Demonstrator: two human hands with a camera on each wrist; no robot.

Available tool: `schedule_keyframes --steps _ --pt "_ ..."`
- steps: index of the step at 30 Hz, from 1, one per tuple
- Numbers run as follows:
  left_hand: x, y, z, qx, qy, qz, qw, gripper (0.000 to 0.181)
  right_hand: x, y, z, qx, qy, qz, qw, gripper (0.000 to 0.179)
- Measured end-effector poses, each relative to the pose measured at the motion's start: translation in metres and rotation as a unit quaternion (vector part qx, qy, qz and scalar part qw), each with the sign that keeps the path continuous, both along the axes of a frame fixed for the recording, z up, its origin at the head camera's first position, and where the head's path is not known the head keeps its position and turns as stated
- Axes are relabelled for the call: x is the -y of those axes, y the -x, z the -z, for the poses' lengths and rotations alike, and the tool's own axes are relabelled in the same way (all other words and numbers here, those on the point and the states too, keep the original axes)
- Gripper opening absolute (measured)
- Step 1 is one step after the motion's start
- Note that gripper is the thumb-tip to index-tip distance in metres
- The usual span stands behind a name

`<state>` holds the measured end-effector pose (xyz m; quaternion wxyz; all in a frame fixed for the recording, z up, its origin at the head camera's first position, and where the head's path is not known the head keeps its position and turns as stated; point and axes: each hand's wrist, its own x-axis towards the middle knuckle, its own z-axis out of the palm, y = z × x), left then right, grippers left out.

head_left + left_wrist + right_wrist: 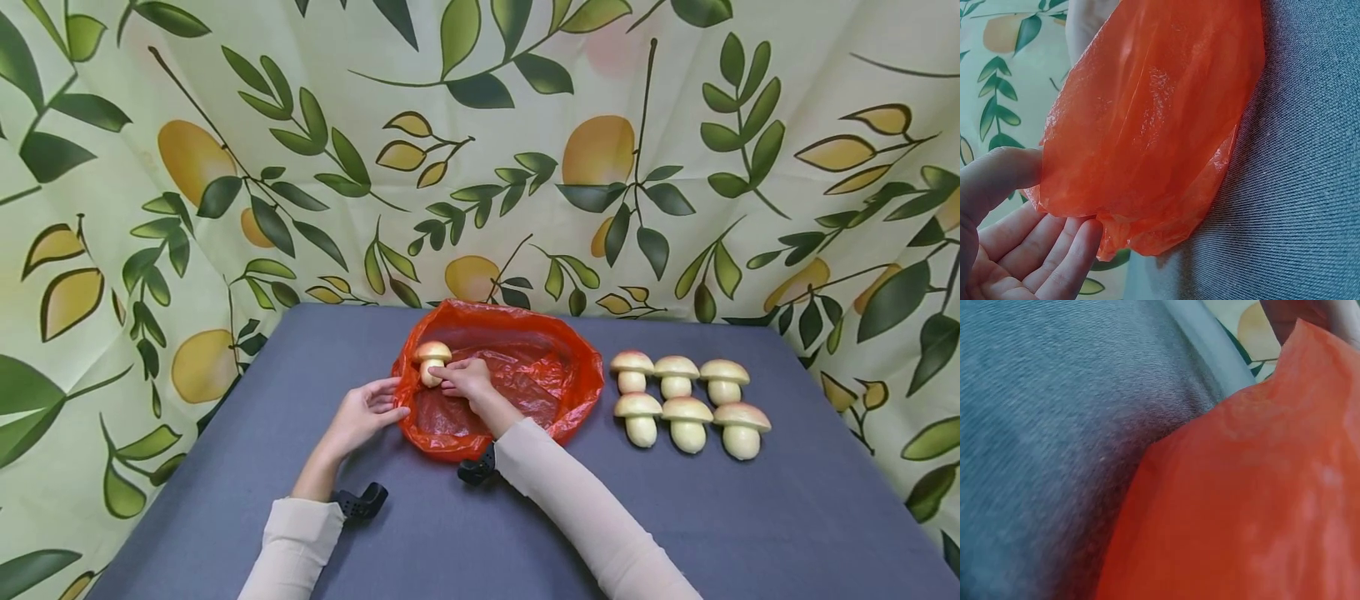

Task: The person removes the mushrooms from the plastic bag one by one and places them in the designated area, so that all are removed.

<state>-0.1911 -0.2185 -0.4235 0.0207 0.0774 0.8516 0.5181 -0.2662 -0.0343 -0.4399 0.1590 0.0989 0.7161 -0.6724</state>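
Observation:
A red plastic bag (pixel 591 387) lies with its mouth spread wide on the table. My right hand (pixel 468 381) reaches over the near rim and holds a toy mushroom (pixel 432 352) by its stem, upright at the left inside of the bag. My left hand (pixel 360 421) grips the bag's left edge; in the left wrist view, fingers (pixel 1069 256) show on either side of the red film. In the right wrist view the bag's wall (pixel 1229 512) hides the right hand, and part of the left hand (pixel 1300 315) appears at the top.
To the right of the bag, several more toy mushrooms (pixel 686 411) with pale stems and reddish-yellow caps lie in two rows on the grey-blue table (pixel 450 533). A leaf-and-fruit patterned cloth (pixel 525 225) rises behind the table's far edge and along its sides.

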Motion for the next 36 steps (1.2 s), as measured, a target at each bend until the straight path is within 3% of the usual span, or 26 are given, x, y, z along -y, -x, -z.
schedule_keyframes --steps 12,21,36 --pt "-0.0007 0.0017 -0.0002 0.003 -0.008 -0.002 1.0000 0.052 0.0057 0.0063 0.0067 -0.014 -0.011 0.020 0.9996 0.041" --pt "-0.0012 0.0008 -0.0012 -0.008 0.003 -0.022 0.9997 0.048 0.0078 0.0072 0.0105 -0.018 -0.025 0.017 0.9994 0.036" --pt "-0.0010 0.0007 -0.0031 -0.003 -0.002 -0.021 0.9998 0.048 -0.0007 0.0058 0.0041 -0.011 -0.009 0.013 0.9998 0.031"
